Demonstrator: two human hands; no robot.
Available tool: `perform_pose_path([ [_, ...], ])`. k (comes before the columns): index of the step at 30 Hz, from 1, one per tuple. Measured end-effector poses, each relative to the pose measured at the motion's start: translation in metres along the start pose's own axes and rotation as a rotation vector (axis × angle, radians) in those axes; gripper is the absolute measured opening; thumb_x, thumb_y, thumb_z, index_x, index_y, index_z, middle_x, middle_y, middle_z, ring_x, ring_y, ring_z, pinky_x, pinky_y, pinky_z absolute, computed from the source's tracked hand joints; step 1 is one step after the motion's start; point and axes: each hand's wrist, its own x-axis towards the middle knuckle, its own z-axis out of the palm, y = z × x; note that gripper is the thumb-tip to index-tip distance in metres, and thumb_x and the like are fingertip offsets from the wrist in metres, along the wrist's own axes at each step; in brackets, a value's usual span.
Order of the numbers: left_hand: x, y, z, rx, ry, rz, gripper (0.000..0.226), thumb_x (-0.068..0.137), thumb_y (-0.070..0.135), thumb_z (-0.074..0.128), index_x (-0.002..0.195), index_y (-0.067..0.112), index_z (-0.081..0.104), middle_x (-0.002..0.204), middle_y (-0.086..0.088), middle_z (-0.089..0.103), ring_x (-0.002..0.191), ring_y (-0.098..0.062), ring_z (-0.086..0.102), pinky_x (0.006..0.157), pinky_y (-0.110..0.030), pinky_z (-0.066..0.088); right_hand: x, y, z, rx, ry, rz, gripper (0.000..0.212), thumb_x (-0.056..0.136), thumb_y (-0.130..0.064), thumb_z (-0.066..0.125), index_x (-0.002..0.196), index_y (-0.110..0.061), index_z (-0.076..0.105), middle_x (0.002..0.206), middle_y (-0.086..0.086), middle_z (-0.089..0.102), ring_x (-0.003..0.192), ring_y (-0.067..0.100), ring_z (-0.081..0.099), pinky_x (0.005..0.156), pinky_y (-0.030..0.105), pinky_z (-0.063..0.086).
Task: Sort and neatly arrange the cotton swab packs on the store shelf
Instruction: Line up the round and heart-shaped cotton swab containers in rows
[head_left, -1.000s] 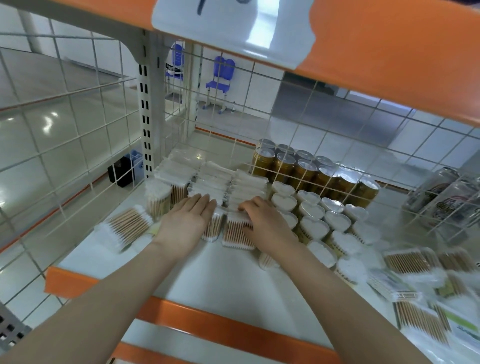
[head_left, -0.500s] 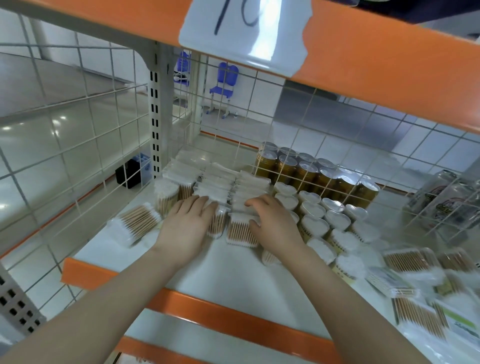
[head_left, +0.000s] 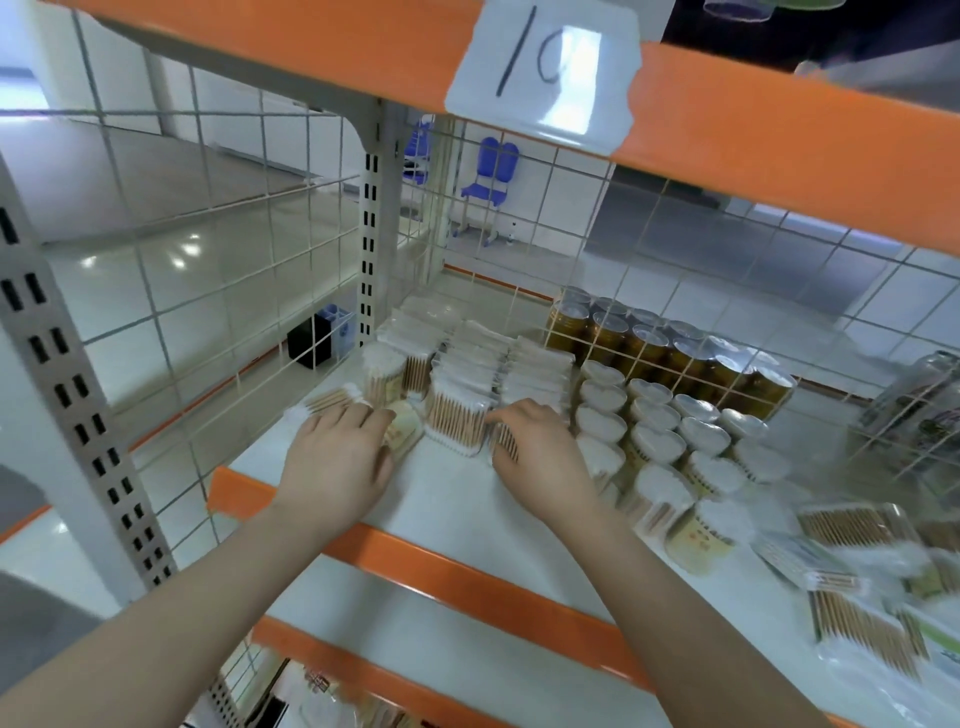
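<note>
Cotton swab packs (head_left: 457, 415) are standing in rows at the shelf's (head_left: 447, 514) back left. Left hand (head_left: 337, 457) is lying flat, fingers straight, over a loose pack (head_left: 332, 400); right hand (head_left: 540, 457) is curling round the front pack (head_left: 504, 441). Round tubs (head_left: 654, 441) are sitting rightward.

White paper label (head_left: 543, 73) on the orange upper shelf rail (head_left: 779, 150): handwritten "19" in dark marker. Print on the swab packs and cans is too blurred to read.
</note>
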Motion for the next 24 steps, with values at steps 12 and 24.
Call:
perform_pose_path([
  [12, -0.04, -0.019, -0.021, -0.032, -0.131, -0.247, 0.034, 0.087, 0.022, 0.053, 0.12, 0.016, 0.059, 0.112, -0.006, 0.061, 0.104, -0.028, 0.055, 0.08, -0.035, 0.042, 0.012, -0.041, 0.032, 0.082, -0.18, -0.114, 0.053, 0.087, -0.022, 0.058, 0.137, -0.015, 0.042, 0.137, 0.004, 0.044, 0.126, 0.02, 0.038, 0.103, 0.028, 0.03],
  [24, -0.035, -0.023, -0.021, -0.017, -0.248, -0.26, 0.037, 0.093, 0.028, 0.039, 0.128, 0.026, 0.048, 0.122, 0.006, 0.052, 0.114, -0.016, 0.046, 0.086, -0.027, 0.037, 0.042, -0.052, 0.045, -0.002, -0.227, -0.307, 0.063, 0.079, -0.009, 0.062, 0.138, -0.017, 0.042, 0.143, 0.004, 0.04, 0.131, 0.022, 0.033, 0.107, 0.028, 0.022],
])
